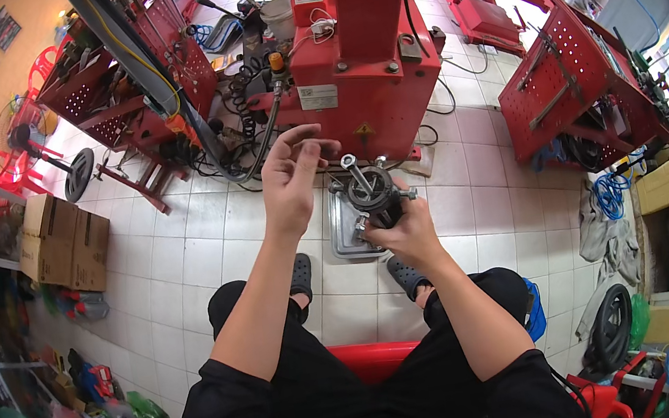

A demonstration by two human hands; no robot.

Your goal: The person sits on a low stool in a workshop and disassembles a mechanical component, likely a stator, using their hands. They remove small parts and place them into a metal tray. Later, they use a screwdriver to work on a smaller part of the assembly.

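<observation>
White floor tiles [182,222] surround one metal tray [346,233]. Above its right side, the right hand [407,229] curls round one dark cylindrical part [386,214], one ring-ended rod [359,176] jutting from its top. Left of the tray, the left hand [292,179] is raised, fingers half bent; whether they pinch anything small, I cannot tell. With one hand bearing the part, a slackening grip could drop it, and tilting could spill the rod if loose. Two dark clogs [301,273] flank the tray's near edge; one red machine base [388,103] stands beyond it
</observation>
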